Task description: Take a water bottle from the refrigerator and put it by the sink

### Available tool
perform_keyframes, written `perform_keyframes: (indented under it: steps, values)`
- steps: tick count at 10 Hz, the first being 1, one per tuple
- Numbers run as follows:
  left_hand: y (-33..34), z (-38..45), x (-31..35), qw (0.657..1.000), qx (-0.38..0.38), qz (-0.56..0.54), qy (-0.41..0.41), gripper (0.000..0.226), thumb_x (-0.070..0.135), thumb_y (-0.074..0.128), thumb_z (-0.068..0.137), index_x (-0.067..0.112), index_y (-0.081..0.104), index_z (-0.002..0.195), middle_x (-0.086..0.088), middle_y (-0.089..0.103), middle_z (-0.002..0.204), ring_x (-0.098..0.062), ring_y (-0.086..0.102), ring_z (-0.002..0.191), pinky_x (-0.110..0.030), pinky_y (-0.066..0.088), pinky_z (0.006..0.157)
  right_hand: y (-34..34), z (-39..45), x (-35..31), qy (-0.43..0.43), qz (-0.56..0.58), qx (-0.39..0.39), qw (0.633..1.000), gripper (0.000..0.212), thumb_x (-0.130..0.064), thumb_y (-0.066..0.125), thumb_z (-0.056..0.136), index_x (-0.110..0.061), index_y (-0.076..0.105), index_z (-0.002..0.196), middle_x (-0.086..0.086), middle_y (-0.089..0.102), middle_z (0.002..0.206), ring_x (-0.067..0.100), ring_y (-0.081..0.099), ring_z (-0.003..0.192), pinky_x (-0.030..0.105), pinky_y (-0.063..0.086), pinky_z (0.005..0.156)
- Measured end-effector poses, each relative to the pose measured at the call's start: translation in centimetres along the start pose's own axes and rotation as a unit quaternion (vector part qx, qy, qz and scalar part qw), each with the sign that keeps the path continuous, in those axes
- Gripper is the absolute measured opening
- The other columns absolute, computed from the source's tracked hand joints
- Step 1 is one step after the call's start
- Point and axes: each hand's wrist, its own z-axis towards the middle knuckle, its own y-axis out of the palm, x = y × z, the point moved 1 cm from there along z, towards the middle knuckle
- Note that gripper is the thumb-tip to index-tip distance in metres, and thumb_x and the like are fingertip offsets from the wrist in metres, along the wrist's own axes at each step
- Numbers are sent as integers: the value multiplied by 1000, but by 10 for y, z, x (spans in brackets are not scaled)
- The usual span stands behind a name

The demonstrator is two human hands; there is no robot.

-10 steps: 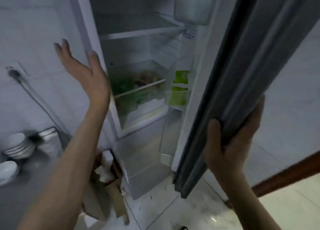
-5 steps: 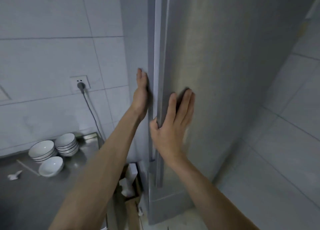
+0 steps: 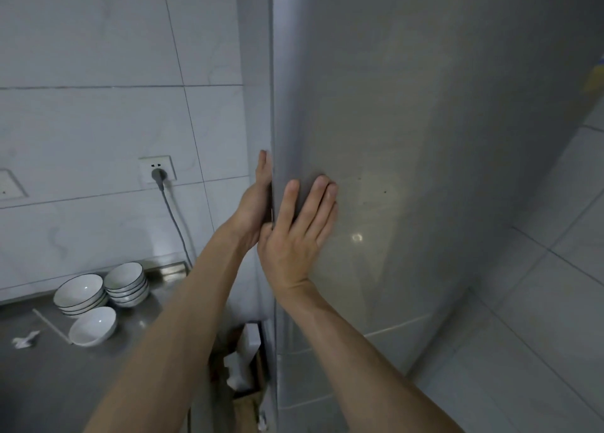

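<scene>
The grey refrigerator point(image 3: 408, 138) fills the middle and right, and its door is closed. My right hand point(image 3: 297, 233) lies flat on the door front near its left edge, fingers spread, holding nothing. My left hand point(image 3: 258, 200) rests edge-on against the refrigerator's left side at the door seam, fingers straight. No water bottle is in sight, and neither is the sink.
A steel counter point(image 3: 39, 377) lies at the lower left with two stacks of white bowls point(image 3: 125, 284) and a single bowl point(image 3: 93, 326). A wall socket with a grey plug and cable point(image 3: 159, 173) is above it. Cardboard and paper point(image 3: 243, 367) fill the gap beside the refrigerator.
A second ago the door was wide open with my right hand on its edge. It swung shut, and both hands now press at the seam.
</scene>
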Motion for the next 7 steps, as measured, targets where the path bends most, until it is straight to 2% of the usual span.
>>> perform_keyframes:
  steps: [1, 3, 4, 5, 6, 7]
  values:
    - [6, -6, 0, 1000, 24, -7, -14, 52, 50, 33, 109, 16, 72, 119, -4, 80, 117, -17, 76, 108, -24, 63, 86, -3, 1, 0, 14, -1, -17, 1000, 85, -18, 75, 84, -12, 28, 154, 27, 30, 157, 40, 8, 159, 57, 27, 125]
    - [17, -34, -1, 994, 82, 74, 13, 47, 48, 39, 109, 25, 79, 104, 4, 82, 110, -8, 79, 102, -30, 55, 98, -32, 10, 2, 16, 16, -119, 993, 81, -23, 68, 92, -15, 22, 158, 25, 24, 161, 44, 27, 151, 51, 19, 128]
    - [20, -48, -6, 989, 115, 88, 11, 47, 59, 47, 101, 32, 84, 91, 11, 83, 104, -2, 79, 94, -22, 54, 85, -53, 15, 5, -9, 29, -166, 986, 78, -19, 66, 88, -18, 32, 159, 23, 22, 167, 42, 23, 155, 47, 22, 128]
    - [20, -59, -23, 988, 143, 64, 21, 49, 69, 51, 93, 35, 84, 100, 10, 82, 112, -4, 78, 103, -21, 57, 84, -86, 21, 19, -45, 96, -242, 965, 72, -27, 56, 92, -17, 32, 159, 13, 17, 171, 31, 13, 160, 37, 17, 129]
    - [9, -72, -63, 991, 121, 60, -6, 57, 89, 51, 77, 49, 79, 107, 17, 78, 118, 4, 73, 112, -28, 46, 103, -113, -1, 59, -58, 138, -276, 950, 60, -24, 57, 92, -19, 47, 151, 1, 47, 158, 18, 48, 145, 28, 39, 120]
    - [5, -96, -98, 980, 153, 122, -29, 48, 92, 50, 74, 64, 71, 108, 25, 71, 128, 7, 65, 122, -32, 41, 112, -132, -50, 94, -37, 114, -283, 952, 81, -33, 75, 70, -42, 44, 143, -13, 76, 115, 6, 75, 95, 15, 55, 83]
